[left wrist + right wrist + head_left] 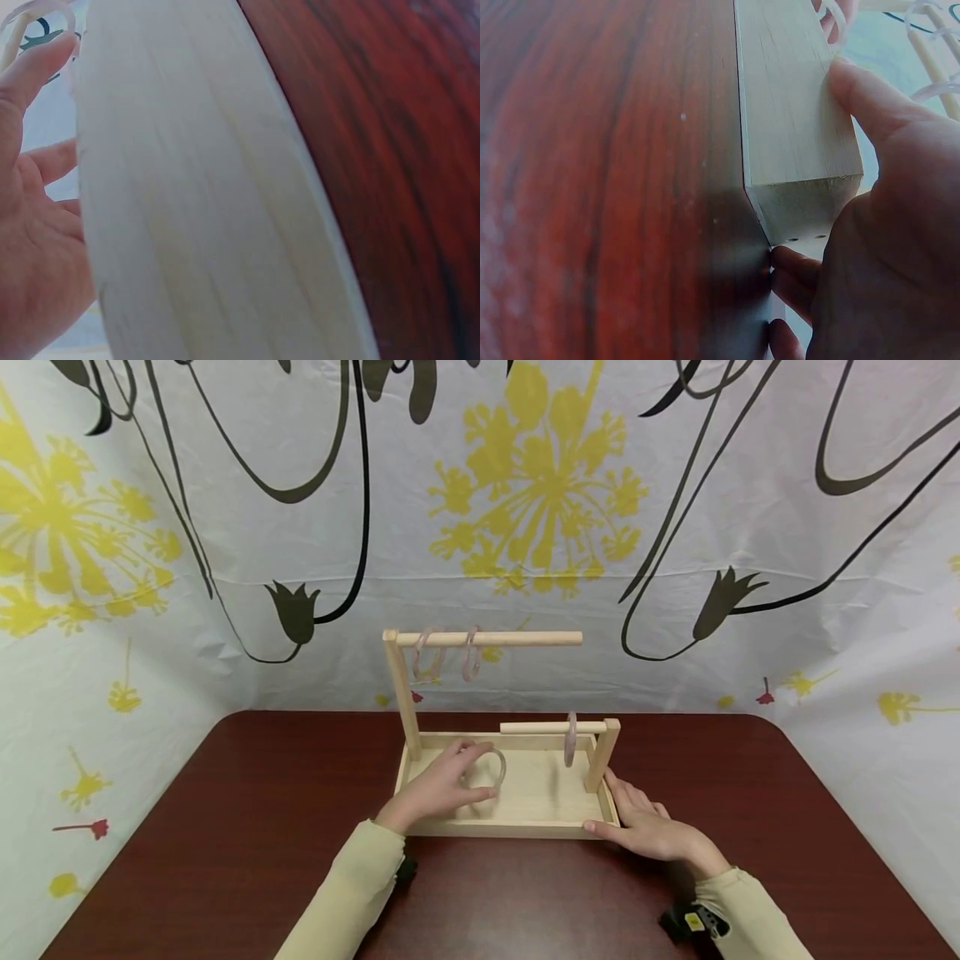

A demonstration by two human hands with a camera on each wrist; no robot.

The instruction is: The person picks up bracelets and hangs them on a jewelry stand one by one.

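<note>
A pale wooden jewelry stand (pixel 510 831) has a shallow tray base and two horizontal bars. Over the tray my left hand (pixel 442 783) holds a translucent bangle (pixel 502 768) upright between thumb and fingers. In the left wrist view the tray's front wall (pixel 202 195) hides part of that hand. At the tray's front right corner my right hand (pixel 648 825) grips the stand, thumb on the front rim and fingers along the right side. Two pinkish bangles hang from the tall bar (pixel 525 638); another bangle (pixel 571 740) hangs on the short bar (pixel 532 727).
The stand rests on a dark red-brown wooden table (pixel 262 827). The tall post (pixel 402 697) rises at the tray's left and the short post (pixel 603 756) at its right. Behind the table hangs a white curtain (pixel 420 543) with yellow and dark flower prints.
</note>
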